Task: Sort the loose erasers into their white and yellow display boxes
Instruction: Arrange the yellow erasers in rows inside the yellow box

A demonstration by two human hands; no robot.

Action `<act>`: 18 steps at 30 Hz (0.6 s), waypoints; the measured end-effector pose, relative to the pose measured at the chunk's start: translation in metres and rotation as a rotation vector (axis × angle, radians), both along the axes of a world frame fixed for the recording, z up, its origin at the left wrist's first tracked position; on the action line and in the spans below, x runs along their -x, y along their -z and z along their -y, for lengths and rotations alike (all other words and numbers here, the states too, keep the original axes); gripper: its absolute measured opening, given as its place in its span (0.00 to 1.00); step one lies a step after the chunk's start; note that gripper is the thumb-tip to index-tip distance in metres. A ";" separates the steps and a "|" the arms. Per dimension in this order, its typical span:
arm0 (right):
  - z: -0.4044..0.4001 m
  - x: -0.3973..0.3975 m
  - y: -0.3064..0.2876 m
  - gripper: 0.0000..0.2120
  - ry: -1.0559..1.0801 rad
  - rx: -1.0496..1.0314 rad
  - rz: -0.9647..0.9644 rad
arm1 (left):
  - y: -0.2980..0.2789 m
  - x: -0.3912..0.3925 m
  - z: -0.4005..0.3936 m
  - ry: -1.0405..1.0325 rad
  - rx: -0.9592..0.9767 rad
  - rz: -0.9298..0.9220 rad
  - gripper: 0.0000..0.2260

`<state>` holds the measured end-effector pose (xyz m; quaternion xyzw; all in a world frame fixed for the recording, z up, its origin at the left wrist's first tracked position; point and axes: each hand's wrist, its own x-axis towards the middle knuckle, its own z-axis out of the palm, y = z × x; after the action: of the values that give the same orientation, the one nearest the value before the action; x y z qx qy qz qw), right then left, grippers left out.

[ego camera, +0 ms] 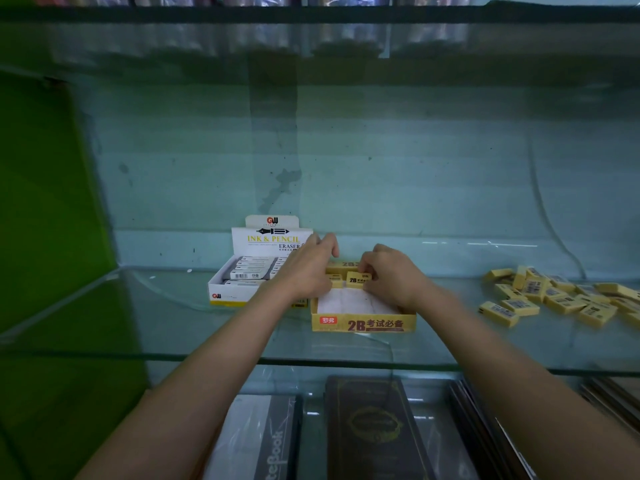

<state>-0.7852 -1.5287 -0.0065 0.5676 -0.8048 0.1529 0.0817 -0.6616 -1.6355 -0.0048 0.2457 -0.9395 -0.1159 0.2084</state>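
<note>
Over the yellow box (363,323), the right hand (391,275) pinches a yellow eraser (358,279) at its back end. The left hand (308,268) reaches in beside it, fingers loosely extended, its grasp unclear. A white box (242,271) sits left of the yellow box; loose erasers (554,296) lie well right.

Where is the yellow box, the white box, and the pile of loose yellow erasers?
yellow display box (363,324): head view, on its printed front wall.
white display box (225,296): head view, on its front wall.
pile of loose yellow erasers (561,299): head view, on an eraser mid-pile.

Glass shelf (138,317) against a stained pale blue wall (381,168), green panel (41,202) at left, dim cool light
</note>
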 end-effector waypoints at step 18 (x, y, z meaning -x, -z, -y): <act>-0.033 0.000 -0.014 0.10 -0.028 0.155 0.161 | -0.013 0.009 -0.014 0.040 0.088 0.116 0.20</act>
<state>-0.7853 -1.4957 0.0076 0.5566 -0.7867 0.2608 0.0582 -0.6711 -1.6212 0.0082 0.2238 -0.9589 -0.0641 0.1621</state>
